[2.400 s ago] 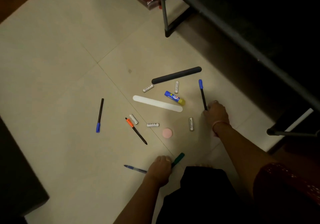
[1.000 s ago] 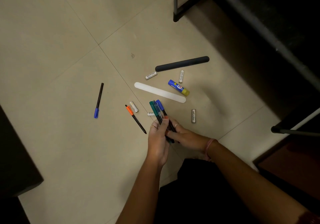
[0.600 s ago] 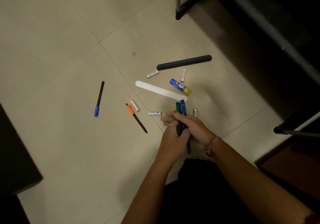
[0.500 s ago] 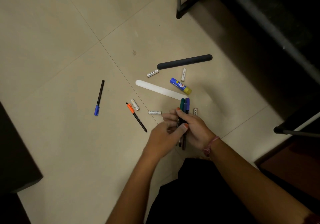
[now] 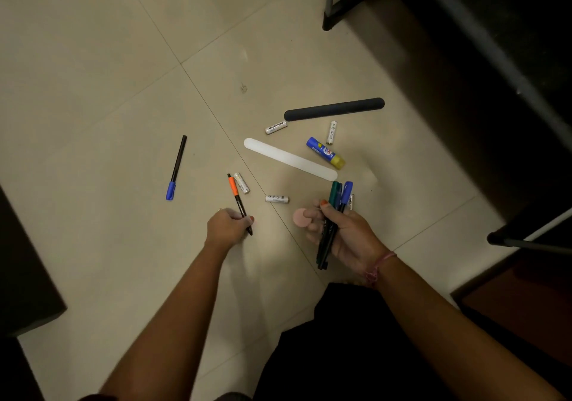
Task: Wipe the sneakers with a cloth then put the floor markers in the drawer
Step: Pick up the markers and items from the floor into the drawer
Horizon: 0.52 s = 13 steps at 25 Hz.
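My right hand [image 5: 346,233] grips a bundle of markers [image 5: 334,211], green and blue caps pointing away from me. My left hand [image 5: 227,227] lies low on the tiled floor with its fingers curled round the lower end of an orange-capped marker [image 5: 235,191] that lies on the tiles. A blue-capped black marker [image 5: 177,166] lies alone further left. No sneakers, cloth or drawer are in view.
Scattered on the floor are several batteries [image 5: 276,127], a glue stick [image 5: 325,152], a white flat stick [image 5: 289,159], a dark flat stick [image 5: 334,108] and a pink disc [image 5: 300,217]. A dark metal-framed rack [image 5: 464,44] stands at right, dark furniture [image 5: 21,276] at left.
My hands were together on the marker bundle. Now my left hand has gone left and down to the orange-capped marker, while my right hand alone keeps the bundle.
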{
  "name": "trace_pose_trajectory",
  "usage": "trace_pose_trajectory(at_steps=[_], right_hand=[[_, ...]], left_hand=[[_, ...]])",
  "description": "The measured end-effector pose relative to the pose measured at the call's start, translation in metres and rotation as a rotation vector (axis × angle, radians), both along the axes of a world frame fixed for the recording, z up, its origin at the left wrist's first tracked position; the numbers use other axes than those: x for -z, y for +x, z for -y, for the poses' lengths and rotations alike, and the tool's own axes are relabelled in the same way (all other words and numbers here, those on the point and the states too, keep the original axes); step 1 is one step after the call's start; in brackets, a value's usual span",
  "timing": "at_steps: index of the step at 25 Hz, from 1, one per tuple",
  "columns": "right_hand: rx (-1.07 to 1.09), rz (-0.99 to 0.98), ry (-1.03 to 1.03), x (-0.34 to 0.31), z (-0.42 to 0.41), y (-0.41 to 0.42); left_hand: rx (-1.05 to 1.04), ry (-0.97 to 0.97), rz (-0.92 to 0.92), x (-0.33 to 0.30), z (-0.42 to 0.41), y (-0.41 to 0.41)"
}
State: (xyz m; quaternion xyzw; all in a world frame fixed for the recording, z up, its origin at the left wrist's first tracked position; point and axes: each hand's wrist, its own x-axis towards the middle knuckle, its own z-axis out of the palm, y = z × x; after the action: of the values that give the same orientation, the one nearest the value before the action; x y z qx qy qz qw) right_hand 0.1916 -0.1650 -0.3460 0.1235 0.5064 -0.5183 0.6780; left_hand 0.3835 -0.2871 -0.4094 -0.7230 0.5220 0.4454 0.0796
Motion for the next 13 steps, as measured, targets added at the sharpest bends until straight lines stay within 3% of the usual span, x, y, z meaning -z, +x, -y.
trace_pose_trajectory(at_steps=[3, 8, 13], right_hand=[[0.004, -0.005, 0.008, 0.001, -0.002, -0.004], [0.017, -0.043, 0.065, 0.008, -0.008, -0.007], [0.015, -0.025, 0.095, 0.007, -0.013, 0.002]], left_hand=[[0.046, 0.015, 0.003, -0.010, 0.028, 0.021], [-0.120, -0.356, 0.201, -0.017, 0.085, 0.064], [0.002, -0.157, 0.277, -0.006, 0.112, 0.058]])
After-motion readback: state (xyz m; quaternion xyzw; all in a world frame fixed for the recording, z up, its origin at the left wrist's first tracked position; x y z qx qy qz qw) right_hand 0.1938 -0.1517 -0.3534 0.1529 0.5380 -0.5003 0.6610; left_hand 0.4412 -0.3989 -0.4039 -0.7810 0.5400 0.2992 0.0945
